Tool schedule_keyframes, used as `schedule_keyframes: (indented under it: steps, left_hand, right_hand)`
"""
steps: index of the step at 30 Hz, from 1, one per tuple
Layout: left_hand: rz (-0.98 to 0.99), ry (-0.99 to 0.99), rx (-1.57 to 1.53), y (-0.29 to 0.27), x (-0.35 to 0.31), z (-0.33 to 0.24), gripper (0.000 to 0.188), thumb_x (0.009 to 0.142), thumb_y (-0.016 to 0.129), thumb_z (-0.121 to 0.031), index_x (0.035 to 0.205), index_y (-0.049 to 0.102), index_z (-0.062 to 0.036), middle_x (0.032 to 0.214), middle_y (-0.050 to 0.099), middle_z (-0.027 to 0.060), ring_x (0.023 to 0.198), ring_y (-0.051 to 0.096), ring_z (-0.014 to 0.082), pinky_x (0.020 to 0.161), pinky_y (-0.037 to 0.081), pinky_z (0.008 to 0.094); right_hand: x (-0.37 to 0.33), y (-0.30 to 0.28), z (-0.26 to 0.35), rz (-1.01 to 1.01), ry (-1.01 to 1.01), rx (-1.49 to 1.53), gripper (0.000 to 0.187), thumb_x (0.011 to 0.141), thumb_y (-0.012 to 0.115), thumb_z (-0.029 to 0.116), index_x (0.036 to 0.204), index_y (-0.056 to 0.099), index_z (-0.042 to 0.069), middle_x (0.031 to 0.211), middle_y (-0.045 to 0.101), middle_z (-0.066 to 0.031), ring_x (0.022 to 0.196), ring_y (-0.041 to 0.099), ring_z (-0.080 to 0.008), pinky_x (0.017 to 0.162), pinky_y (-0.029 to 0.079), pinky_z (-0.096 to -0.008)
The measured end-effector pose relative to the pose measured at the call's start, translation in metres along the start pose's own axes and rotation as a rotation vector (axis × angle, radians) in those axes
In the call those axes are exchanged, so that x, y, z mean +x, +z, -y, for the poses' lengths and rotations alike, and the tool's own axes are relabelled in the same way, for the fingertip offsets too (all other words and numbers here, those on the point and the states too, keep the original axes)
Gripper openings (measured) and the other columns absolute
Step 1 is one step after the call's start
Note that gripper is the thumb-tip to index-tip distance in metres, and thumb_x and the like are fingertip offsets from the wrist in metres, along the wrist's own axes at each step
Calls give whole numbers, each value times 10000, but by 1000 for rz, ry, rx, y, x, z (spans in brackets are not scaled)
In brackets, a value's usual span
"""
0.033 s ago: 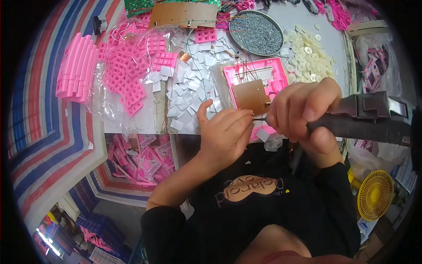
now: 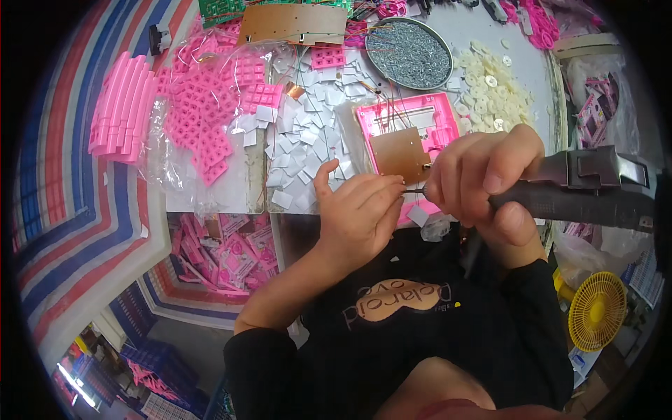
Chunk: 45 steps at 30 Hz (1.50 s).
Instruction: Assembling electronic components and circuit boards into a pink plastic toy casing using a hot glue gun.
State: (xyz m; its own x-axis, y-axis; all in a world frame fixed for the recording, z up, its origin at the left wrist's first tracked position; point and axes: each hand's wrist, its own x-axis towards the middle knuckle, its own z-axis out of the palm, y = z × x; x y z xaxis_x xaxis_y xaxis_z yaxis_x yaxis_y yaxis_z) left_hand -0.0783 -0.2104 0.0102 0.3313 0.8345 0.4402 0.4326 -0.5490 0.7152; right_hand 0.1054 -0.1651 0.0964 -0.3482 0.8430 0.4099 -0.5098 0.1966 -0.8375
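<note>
My right hand (image 2: 483, 175) is wrapped around a dark grey powered screwdriver (image 2: 574, 199), whose thin bit points left. At the bit's tip, the fingertips of my left hand (image 2: 364, 213) are pinched together with the little finger raised; whatever they hold is too small to make out. Just beyond the fingertips lies a brown circuit board (image 2: 399, 154), partly over an open pink plastic casing (image 2: 441, 112). Thin wires run from the board up across the casing. The casing's near part is mostly hidden by my hands.
Behind the casing stands a round tray (image 2: 449, 63) of small screws. White discs (image 2: 490, 91) are heaped at right, white square pieces (image 2: 308, 140) at left. Further left are pink keypads (image 2: 203, 112) and stacked pink plastic parts (image 2: 122, 108). A yellow fan (image 2: 597, 311) is at lower right.
</note>
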Motion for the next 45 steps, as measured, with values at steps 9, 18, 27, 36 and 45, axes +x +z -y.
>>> schedule_keyframes:
  steps: [9,18,27,36,45]
  left_hand:
    - [-122,71,57,4,-2,8,253,778,809,-87,1011,715,-115,970,734,-13,851,691,158,1038,259,482]
    - [-76,-61,194,-16,-3,9,326,742,830,-191,1047,733,-124,1103,658,16,1005,607,202,969,281,447]
    - [66,-50,137,-4,-14,5,324,812,774,-256,1094,689,-120,971,613,37,888,606,234,838,375,445]
    - [96,-93,65,5,-10,13,318,816,745,-136,1115,655,-78,773,606,74,708,597,304,666,444,435]
    - [306,-530,-112,-18,-46,-5,319,819,847,-242,1006,695,-34,646,595,49,527,545,174,498,427,312]
  right_hand:
    - [-1,12,-2,-64,41,-62,316,950,722,323,1029,480,135,552,484,33,459,468,-126,488,423,-305]
    - [13,-14,-42,-77,15,-243,266,945,666,208,1061,466,76,646,484,-17,539,446,-106,532,393,-297]
    - [17,-13,-57,39,55,-418,254,959,679,135,984,432,79,621,488,-31,523,470,-122,491,402,-295]
    - [21,-11,-61,-22,112,-317,270,950,685,117,1084,464,39,673,519,-45,563,516,-126,503,430,-295]
    - [29,-51,-1,-244,-191,-199,352,1008,490,123,1339,462,5,674,413,-8,583,398,-126,616,376,-319]
